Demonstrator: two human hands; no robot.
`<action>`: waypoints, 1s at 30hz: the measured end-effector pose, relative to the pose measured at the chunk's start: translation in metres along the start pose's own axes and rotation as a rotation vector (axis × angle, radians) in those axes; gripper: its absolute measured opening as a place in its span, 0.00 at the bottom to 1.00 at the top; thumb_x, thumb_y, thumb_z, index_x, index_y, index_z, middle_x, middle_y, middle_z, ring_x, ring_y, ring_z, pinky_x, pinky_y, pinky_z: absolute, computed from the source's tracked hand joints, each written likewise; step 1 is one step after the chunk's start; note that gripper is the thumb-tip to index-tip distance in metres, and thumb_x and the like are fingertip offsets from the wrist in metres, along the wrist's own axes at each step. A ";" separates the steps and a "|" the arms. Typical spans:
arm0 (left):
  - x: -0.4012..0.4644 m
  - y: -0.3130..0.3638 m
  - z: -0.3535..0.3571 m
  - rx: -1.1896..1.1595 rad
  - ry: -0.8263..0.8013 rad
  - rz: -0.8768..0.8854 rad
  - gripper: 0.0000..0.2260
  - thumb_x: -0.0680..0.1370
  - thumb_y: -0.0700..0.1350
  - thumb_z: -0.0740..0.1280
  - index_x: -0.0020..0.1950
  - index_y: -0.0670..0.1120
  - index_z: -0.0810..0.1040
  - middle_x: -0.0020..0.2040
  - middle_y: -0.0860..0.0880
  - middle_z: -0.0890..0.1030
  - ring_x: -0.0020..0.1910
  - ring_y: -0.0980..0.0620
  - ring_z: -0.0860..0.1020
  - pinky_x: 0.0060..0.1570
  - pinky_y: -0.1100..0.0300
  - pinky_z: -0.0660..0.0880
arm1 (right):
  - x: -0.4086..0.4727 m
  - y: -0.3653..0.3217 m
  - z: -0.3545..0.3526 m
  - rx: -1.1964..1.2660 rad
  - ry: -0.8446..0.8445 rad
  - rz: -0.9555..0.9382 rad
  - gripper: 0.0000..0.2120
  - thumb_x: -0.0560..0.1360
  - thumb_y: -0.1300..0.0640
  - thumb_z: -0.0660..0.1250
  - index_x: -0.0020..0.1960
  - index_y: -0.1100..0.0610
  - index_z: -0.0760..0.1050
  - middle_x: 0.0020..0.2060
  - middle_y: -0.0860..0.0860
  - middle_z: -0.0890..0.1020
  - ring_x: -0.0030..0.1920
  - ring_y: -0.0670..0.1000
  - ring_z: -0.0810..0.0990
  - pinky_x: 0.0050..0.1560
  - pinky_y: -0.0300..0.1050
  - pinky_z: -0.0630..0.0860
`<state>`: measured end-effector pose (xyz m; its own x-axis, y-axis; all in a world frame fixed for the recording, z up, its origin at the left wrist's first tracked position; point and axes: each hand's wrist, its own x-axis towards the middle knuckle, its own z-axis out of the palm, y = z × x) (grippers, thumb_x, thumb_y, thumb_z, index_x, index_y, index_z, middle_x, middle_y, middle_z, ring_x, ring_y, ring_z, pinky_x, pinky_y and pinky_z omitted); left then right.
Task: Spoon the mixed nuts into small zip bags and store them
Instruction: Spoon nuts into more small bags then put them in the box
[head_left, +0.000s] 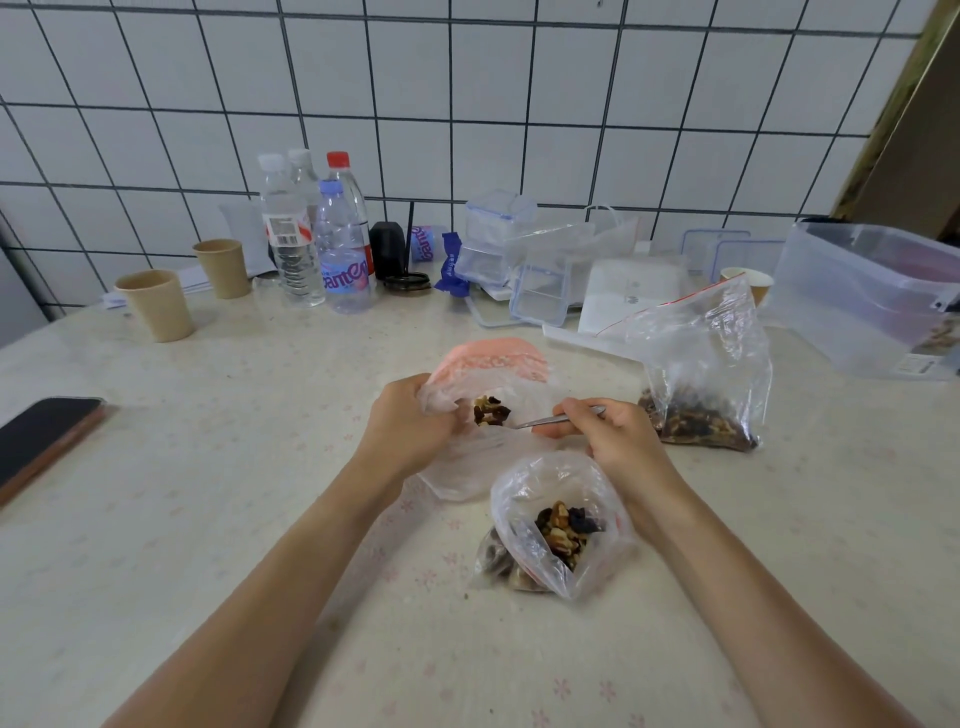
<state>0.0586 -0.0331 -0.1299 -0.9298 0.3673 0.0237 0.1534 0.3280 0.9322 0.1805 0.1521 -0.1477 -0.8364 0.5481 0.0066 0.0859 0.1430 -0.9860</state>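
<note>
Left hand (410, 421) grips open small zip bag (483, 395) above counter (218, 467) — right hand (613, 431) pinches spoon (550, 418), nuts (491, 410) heaped on it inside bag mouth — filled bag (561, 525) nearer.

Bright, even indoor light with only faint, soft shadows. Wide-angle distortion bends the white tiled wall (467, 104) grid lines toward the edges. Slightly soft focus throughout.

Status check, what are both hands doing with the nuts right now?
Left hand grips small zip bag open. Right hand holds spoon, nuts at bag mouth. Nothing in the way.
</note>
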 end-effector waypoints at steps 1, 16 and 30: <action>0.000 0.000 0.000 0.001 -0.003 0.004 0.06 0.75 0.47 0.77 0.49 0.47 0.85 0.43 0.48 0.87 0.46 0.46 0.86 0.48 0.50 0.83 | 0.000 -0.001 0.000 0.007 0.005 0.003 0.12 0.84 0.49 0.63 0.55 0.55 0.82 0.44 0.48 0.89 0.50 0.50 0.87 0.66 0.58 0.76; 0.012 -0.007 -0.006 0.285 0.110 0.171 0.16 0.73 0.50 0.79 0.56 0.52 0.77 0.47 0.56 0.80 0.44 0.54 0.79 0.37 0.63 0.73 | -0.003 -0.003 -0.006 0.055 0.137 -0.003 0.11 0.85 0.52 0.62 0.55 0.55 0.81 0.42 0.47 0.89 0.35 0.33 0.81 0.45 0.44 0.72; -0.004 0.008 -0.017 0.074 0.175 0.340 0.27 0.71 0.61 0.78 0.66 0.57 0.74 0.60 0.62 0.76 0.61 0.59 0.75 0.61 0.59 0.72 | -0.022 -0.027 -0.031 0.021 0.174 -0.060 0.10 0.85 0.53 0.61 0.52 0.55 0.80 0.42 0.49 0.89 0.52 0.49 0.87 0.48 0.47 0.72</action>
<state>0.0577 -0.0468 -0.1159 -0.8638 0.3142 0.3938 0.4803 0.2778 0.8320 0.2131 0.1619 -0.1165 -0.7334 0.6734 0.0928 0.0255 0.1637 -0.9862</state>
